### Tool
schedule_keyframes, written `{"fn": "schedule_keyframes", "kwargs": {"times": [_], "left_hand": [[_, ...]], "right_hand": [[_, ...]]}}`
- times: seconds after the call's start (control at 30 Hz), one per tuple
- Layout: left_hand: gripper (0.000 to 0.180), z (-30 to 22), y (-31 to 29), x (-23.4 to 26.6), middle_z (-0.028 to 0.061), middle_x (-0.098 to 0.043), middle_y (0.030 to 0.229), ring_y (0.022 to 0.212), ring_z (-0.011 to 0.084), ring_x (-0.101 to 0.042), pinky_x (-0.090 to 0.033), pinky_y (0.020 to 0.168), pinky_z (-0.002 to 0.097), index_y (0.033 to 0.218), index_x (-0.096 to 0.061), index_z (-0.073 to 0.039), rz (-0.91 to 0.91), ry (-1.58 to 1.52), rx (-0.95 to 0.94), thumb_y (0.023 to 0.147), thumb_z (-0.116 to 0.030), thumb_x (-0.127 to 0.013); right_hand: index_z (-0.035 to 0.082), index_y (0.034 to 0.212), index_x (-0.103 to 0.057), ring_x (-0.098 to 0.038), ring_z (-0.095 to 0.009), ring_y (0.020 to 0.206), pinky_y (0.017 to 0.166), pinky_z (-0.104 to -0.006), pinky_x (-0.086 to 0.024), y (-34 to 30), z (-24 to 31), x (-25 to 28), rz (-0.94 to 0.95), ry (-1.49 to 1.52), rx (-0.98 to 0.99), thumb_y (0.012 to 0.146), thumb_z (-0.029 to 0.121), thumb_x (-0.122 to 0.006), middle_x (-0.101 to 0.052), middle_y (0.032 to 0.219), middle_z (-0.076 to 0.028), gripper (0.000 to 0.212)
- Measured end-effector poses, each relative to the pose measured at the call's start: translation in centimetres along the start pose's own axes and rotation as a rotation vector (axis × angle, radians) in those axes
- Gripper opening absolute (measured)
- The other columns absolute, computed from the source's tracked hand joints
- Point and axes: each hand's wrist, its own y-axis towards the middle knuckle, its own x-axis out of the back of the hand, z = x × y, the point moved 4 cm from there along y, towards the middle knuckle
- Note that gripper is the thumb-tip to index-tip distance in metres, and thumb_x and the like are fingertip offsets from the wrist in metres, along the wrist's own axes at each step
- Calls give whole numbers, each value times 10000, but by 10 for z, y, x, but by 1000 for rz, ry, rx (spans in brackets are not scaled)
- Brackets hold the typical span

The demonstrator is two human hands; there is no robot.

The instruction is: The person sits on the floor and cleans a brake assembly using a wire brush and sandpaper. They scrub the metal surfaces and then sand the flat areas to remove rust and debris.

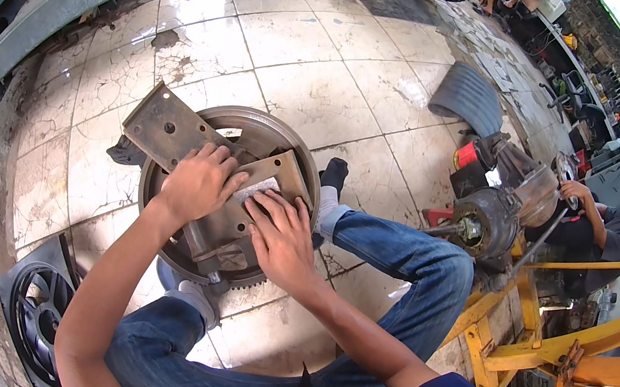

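A drilled metal bracket [160, 126] lies across a large round toothed flywheel [298, 146] on the floor before me. It appears to include a second flat, holed section [290, 175]; whether they are one piece is hidden under my hands. My left hand [200, 182] grips the bracket's middle, fingers bent over it and thumb pointing right. A small rough grey pad [257, 189], like folded sandpaper, rests on the metal between my hands. My right hand [281, 238] presses its fingers onto the pad's lower edge. Below them, a metal rod [199, 249] sticks out over the flywheel's near rim.
My feet and jeans [399, 251] flank the flywheel on cracked tiles [306, 77]. A black fan-like part [42, 304] lies lower left. On the right stand a greasy axle housing [492, 217], a yellow frame [582, 341] and a person [610, 230] at work. A curved grey sheet [468, 97] lies beyond.
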Motion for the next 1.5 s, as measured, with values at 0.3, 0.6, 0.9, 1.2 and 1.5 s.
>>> {"fn": "schedule_keyframes", "kwargs": {"times": [0.3, 0.6, 0.9, 1.2, 1.5], "left_hand": [[244, 3, 0, -4, 122, -611, 946, 948, 308, -596, -515, 822, 405, 927, -659, -32, -69, 9, -47, 948, -262, -578], [278, 2, 0, -2, 126, -610, 949, 952, 309, -595, -514, 826, 403, 929, -661, -23, 10, -2, -14, 939, -292, -590], [361, 1, -1, 2, 149, -621, 987, 995, 331, -594, -513, 861, 419, 972, -666, 4, 45, -39, -4, 920, -348, -610], [409, -1, 1, 2, 154, -630, 1016, 1025, 329, -593, -505, 879, 436, 1044, -661, -10, 73, -24, -1, 938, -396, -576], [380, 1, -4, -3, 155, -625, 1011, 986, 334, -608, -520, 834, 422, 1041, -636, 7, -49, 22, -41, 937, -355, -592]], "right_hand": [[58, 1341, -580, -388, -252, 1402, 1138, -550, -229, 0, 0, -4, 56, -75, 2, 935, 180, -593, -481, 1476, -80, 425], [54, 1332, -589, -371, -249, 1414, 1144, -550, -225, -1, 0, -3, 54, -47, -3, 936, 181, -588, -484, 1474, -79, 416], [21, 1364, -546, -352, -258, 1420, 1159, -521, -235, -1, 0, -1, 76, -43, -7, 964, 207, -550, -467, 1471, -108, 441], [3, 1384, -516, -363, -271, 1413, 1164, -490, -257, -1, -2, -2, 74, -34, -14, 971, 202, -537, -457, 1476, -119, 459], [2, 1339, -557, -387, -274, 1400, 1153, -507, -267, -1, 0, -6, 33, -136, 59, 956, 202, -546, -484, 1454, -125, 432]]}}
